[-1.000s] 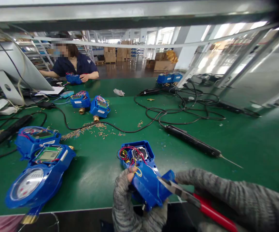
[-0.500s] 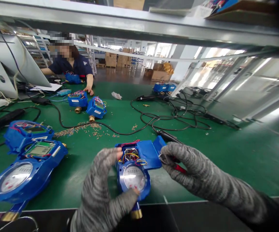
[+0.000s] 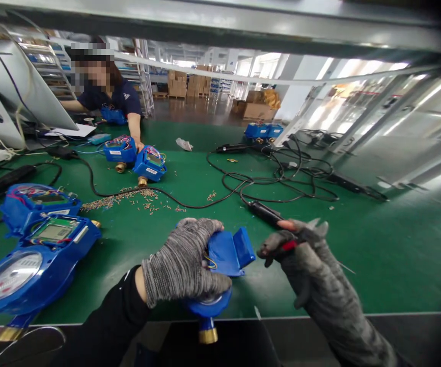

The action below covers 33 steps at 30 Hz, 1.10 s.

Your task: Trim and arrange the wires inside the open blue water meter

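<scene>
Head camera view: the left hand point(image 3: 184, 260), in a grey knitted glove, is gripping a blue meter point(image 3: 209, 308) near the front edge of the counter point(image 3: 129, 255). Its fingers are curling over the far part of the housing, and the thumb is lying across the round dial, so most of both is being hidden. A blue flap point(image 3: 224, 250) is standing out to the right of the housing, and a brass fitting point(image 3: 208, 336) is pointing toward the wearer, projecting past the edge in this view.

The right hand point(image 3: 304, 250) is hovering to the right of the flap, well apart from the meter. Its fingers are closing around a red-handled tool point(image 3: 289, 245); the hand is covering most of it, so the tool's jaw position cannot be told. A black screwdriver point(image 3: 264, 213) is lying just behind this hand; whether they are touching cannot be told.

Loose screws point(image 3: 125, 198) are lying scattered beyond the left hand. Two other meters point(image 3: 62, 272) are resting at the left. A co-worker's hand point(image 3: 138, 145) is appearing just beside two farther meters point(image 3: 149, 165).
</scene>
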Tool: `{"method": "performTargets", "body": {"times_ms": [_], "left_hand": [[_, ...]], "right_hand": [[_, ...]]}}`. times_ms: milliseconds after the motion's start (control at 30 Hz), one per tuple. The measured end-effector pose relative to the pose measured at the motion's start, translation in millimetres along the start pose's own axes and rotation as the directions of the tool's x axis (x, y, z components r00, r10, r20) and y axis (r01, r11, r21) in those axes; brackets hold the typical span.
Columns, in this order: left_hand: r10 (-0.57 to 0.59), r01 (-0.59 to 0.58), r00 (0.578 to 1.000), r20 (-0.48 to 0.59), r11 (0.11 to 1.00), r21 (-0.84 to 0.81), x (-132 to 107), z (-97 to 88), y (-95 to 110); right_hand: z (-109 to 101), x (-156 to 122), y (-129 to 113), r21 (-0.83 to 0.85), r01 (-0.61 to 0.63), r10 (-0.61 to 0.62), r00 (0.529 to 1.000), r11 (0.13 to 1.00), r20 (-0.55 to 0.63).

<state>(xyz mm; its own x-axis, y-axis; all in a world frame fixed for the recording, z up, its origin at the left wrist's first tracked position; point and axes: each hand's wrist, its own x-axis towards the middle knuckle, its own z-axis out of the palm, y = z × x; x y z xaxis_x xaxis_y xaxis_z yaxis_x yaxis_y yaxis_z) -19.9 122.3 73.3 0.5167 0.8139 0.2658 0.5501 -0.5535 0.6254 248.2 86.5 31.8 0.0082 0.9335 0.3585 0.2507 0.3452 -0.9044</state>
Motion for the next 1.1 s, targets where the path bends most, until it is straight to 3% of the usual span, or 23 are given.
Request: {"method": "performTargets", "body": {"times_ms": [67,133,233,300,367,467,533,567,633,767,900,1100], "left_hand": [[0.016,-0.016,0.998,0.061,1.000,0.004,2,-6.0,-1],[0.033,-0.033,0.995,0.092,0.999,-0.011,3,-10.1,-2],[0.063,-0.059,0.992,0.105,0.997,-0.049,1,-10.8,-7],[0.060,-0.054,0.994,0.093,0.996,-0.065,-1,-8.3,-10],[0.035,-0.031,0.998,0.057,0.997,-0.069,-2,-4.5,-12],[0.014,-0.014,1.000,0.009,0.999,-0.052,-2,1.5,-11],[0.022,-0.022,1.000,-0.011,0.999,-0.028,-2,4.9,-10],[0.033,-0.033,0.999,-0.019,0.999,-0.014,-2,6.3,-9],[0.067,-0.066,0.997,-0.039,0.998,0.010,-1,8.9,-9],[0.147,-0.143,0.983,-0.106,0.989,0.046,-2,12.8,-13],[0.190,-0.182,0.970,-0.154,0.981,0.059,-3,14.2,-14],[0.228,-0.218,0.957,-0.180,0.973,0.076,-2,15.3,-13]], "right_hand": [[-7,1,28,0.074,-0.121,0.132,0.978,0.990,-0.164],[-12,-1,59,-0.006,-0.197,0.188,0.946,0.980,-0.264],[-18,-12,93,-0.078,-0.204,0.183,0.959,0.976,-0.215],[-24,-23,98,-0.125,-0.182,0.160,0.974,0.975,-0.163],[-32,-32,85,-0.157,-0.154,0.133,0.982,0.976,-0.131],[-46,-38,39,-0.296,-0.070,0.058,0.997,0.953,-0.047],[-53,-36,3,-0.634,0.195,-0.116,0.980,0.748,0.164],[-53,-34,-14,-0.708,0.303,-0.177,0.952,0.637,0.249],[-49,-30,-39,-0.744,0.450,-0.215,0.892,0.494,0.397],[-24,-24,-60,-0.763,0.555,-0.264,0.831,0.331,0.489],[-6,-19,-67,-0.782,0.551,-0.276,0.831,0.290,0.483],[-5,-18,-73,-0.785,0.533,-0.231,0.846,0.317,0.481]]}}
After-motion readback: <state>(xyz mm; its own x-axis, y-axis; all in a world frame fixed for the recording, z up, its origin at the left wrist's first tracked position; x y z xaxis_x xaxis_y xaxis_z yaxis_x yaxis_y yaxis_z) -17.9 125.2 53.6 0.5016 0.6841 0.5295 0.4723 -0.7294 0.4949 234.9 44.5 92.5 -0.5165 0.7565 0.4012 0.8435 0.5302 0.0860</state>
